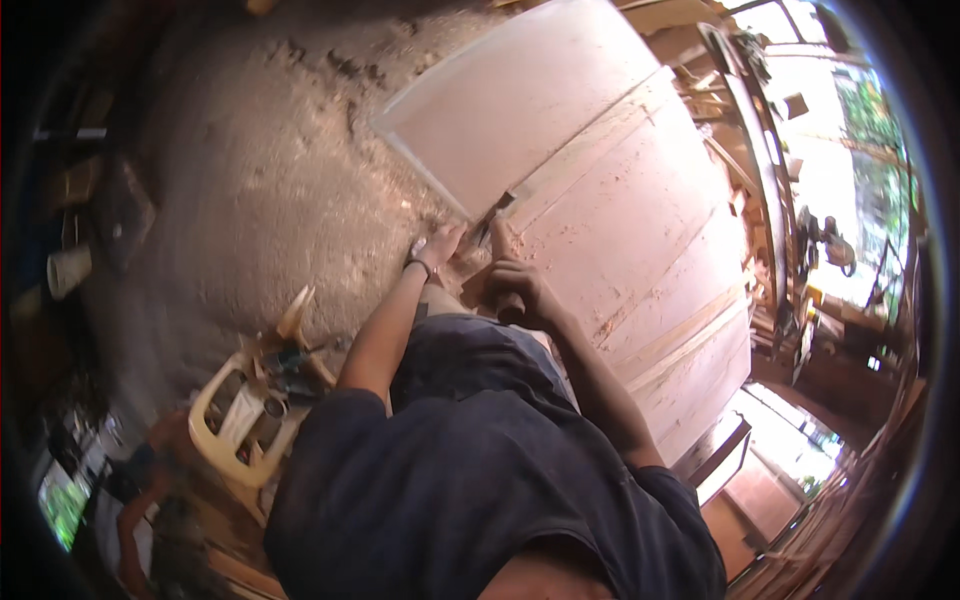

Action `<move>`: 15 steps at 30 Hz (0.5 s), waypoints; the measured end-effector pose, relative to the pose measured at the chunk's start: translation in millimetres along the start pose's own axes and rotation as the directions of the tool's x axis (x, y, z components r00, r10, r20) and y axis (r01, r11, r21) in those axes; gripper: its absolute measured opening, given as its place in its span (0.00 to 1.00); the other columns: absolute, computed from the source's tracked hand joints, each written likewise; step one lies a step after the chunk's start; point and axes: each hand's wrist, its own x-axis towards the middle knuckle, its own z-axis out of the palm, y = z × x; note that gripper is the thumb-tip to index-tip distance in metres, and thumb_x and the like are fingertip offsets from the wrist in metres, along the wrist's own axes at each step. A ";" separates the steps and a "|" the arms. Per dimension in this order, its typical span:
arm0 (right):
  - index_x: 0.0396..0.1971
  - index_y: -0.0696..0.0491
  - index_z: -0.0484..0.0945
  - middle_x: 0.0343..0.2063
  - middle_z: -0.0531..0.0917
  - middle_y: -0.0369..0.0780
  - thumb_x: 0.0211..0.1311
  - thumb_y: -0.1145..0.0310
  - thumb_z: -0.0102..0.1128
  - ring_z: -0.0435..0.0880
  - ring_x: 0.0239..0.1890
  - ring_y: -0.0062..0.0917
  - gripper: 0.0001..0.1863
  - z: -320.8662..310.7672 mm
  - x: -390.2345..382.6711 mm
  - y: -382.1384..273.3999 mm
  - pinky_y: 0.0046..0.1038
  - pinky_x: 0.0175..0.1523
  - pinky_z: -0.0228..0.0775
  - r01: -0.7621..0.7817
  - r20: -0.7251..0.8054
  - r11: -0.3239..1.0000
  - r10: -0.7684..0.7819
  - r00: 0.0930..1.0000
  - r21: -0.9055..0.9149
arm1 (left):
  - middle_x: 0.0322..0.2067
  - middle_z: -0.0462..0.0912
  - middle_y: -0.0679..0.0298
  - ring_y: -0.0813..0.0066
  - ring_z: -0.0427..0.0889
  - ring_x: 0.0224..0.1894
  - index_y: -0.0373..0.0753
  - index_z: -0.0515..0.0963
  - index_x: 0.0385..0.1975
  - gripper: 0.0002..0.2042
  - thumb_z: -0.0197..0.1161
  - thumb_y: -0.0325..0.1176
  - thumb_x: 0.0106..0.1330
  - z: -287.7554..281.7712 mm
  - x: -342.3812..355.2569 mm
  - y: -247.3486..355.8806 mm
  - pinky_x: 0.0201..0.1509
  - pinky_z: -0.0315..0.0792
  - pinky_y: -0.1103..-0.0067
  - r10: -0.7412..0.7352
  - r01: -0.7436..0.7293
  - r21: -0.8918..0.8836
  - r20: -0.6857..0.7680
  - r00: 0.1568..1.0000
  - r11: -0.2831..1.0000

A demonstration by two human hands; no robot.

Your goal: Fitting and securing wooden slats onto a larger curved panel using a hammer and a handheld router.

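My right hand point(520, 285) is wrapped around the wooden handle of a hammer point(502, 238), whose small dark head lies over a large pale wooden panel point(560, 110). To its left, my left hand point(442, 246), with a dark band at the wrist, is low by the panel's near corner. Its fingers look closed; what they hold, if anything, is too small and blurred to make out. A thin grey strip shows between the two hands, by the panel edge. Wood shavings lie scattered over the panel near the hammer.
A pale yellow plastic chair point(205, 410) with tools on it stands at my left. Sawdust and shavings cover the floor point(280, 200). Timber pieces point(735, 160) are stacked along the right side. Another person's arm point(135, 520) shows at the lower left.
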 end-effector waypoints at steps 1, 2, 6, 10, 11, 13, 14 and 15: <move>0.23 0.55 0.76 0.26 0.77 0.40 0.37 0.74 0.65 0.77 0.35 0.38 0.09 0.9 1.2 -0.5 0.34 0.41 0.69 0.028 -0.011 1.000 -0.028 1.000 0.008 | 0.46 0.80 0.41 0.47 0.77 0.55 0.31 0.77 0.48 0.28 0.46 0.54 0.69 -3.3 -1.0 5.9 0.57 0.69 0.67 -0.022 0.021 0.129 0.013 1.000 0.991; 0.23 0.55 0.75 0.26 0.77 0.41 0.36 0.74 0.65 0.76 0.34 0.38 0.10 2.6 4.4 -0.9 0.35 0.40 0.69 0.061 -0.014 0.998 -0.061 0.998 0.015 | 0.47 0.80 0.41 0.47 0.76 0.55 0.30 0.77 0.49 0.30 0.46 0.56 0.70 -7.9 0.9 10.2 0.58 0.69 0.67 -0.040 0.036 0.253 0.010 0.999 0.967; 0.23 0.54 0.77 0.24 0.76 0.41 0.38 0.70 0.60 0.76 0.33 0.37 0.09 7.9 11.1 -8.6 0.34 0.41 0.69 -0.039 -0.014 0.997 0.040 0.999 0.063 | 0.47 0.79 0.40 0.45 0.75 0.57 0.29 0.75 0.50 0.33 0.43 0.58 0.71 -9.8 8.7 10.0 0.59 0.68 0.67 -0.224 0.216 0.094 0.086 0.971 0.972; 0.23 0.55 0.78 0.24 0.77 0.41 0.40 0.72 0.60 0.77 0.32 0.35 0.07 -0.4 25.5 -15.4 0.31 0.40 0.69 -0.036 -0.045 0.998 0.038 0.998 0.047 | 0.46 0.79 0.38 0.46 0.78 0.54 0.28 0.75 0.50 0.31 0.44 0.56 0.71 -7.7 6.4 19.4 0.54 0.72 0.64 -0.025 -0.009 0.252 0.129 0.991 0.968; 0.23 0.56 0.78 0.24 0.77 0.41 0.42 0.73 0.60 0.77 0.32 0.32 0.06 -2.7 24.1 -15.3 0.31 0.40 0.69 -0.085 -0.068 0.993 0.091 0.993 0.086 | 0.45 0.80 0.39 0.47 0.79 0.53 0.29 0.75 0.50 0.30 0.44 0.55 0.72 -0.5 4.0 28.0 0.52 0.73 0.66 -0.041 0.010 0.293 0.100 0.994 0.956; 0.23 0.57 0.78 0.25 0.78 0.41 0.44 0.75 0.62 0.77 0.32 0.28 0.05 -18.6 21.9 -14.5 0.30 0.40 0.69 -0.130 -0.106 0.970 0.154 0.982 0.206 | 0.40 0.83 0.42 0.51 0.82 0.50 0.30 0.76 0.51 0.29 0.46 0.54 0.72 -2.6 6.3 41.5 0.50 0.76 0.70 -0.113 0.050 0.323 0.179 0.977 0.945; 0.23 0.58 0.77 0.25 0.79 0.41 0.45 0.75 0.63 0.77 0.32 0.26 0.05 -40.3 19.4 -10.4 0.29 0.40 0.69 -0.130 -0.131 0.951 0.172 0.976 0.280 | 0.40 0.83 0.42 0.51 0.82 0.50 0.30 0.76 0.51 0.29 0.46 0.54 0.72 1.7 5.1 42.6 0.50 0.76 0.70 -0.113 0.046 0.328 0.188 0.976 0.944; 0.24 0.59 0.78 0.24 0.79 0.41 0.45 0.76 0.65 0.77 0.32 0.25 0.06 -62.2 29.0 -35.3 0.30 0.39 0.69 -0.162 -0.109 0.963 0.189 0.976 0.216 | 0.40 0.84 0.50 0.58 0.82 0.47 0.34 0.77 0.52 0.26 0.46 0.52 0.73 6.3 3.7 43.2 0.50 0.75 0.69 -0.080 0.039 0.198 0.206 0.975 0.979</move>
